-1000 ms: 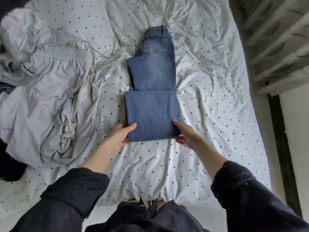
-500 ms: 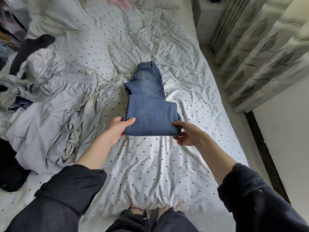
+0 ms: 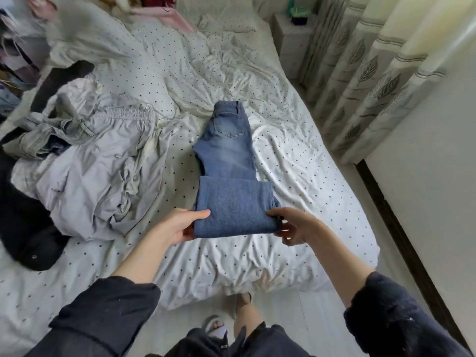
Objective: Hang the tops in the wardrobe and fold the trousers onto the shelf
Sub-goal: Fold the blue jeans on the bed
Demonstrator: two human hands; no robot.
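Observation:
Blue jeans (image 3: 230, 181) lie lengthwise on the dotted white bed sheet (image 3: 296, 155), the legs folded back over the thighs and the waistband at the far end. My left hand (image 3: 180, 225) pinches the near left corner of the fold, thumb on top and fingers beneath. My right hand (image 3: 291, 225) grips the near right corner the same way. The near edge of the fold is lifted a little off the sheet.
A heap of grey clothes (image 3: 85, 166) lies on the left of the bed, with a black garment (image 3: 25, 228) beside it. Pink clothing (image 3: 164, 14) lies at the far end. A bedside table (image 3: 291, 39) and leaf-patterned curtains (image 3: 373, 73) stand on the right.
Both hands went from resting at the fold's near edge to holding its corners and raising it slightly. The camera tilted up, bringing the far end of the bed and the curtains into view.

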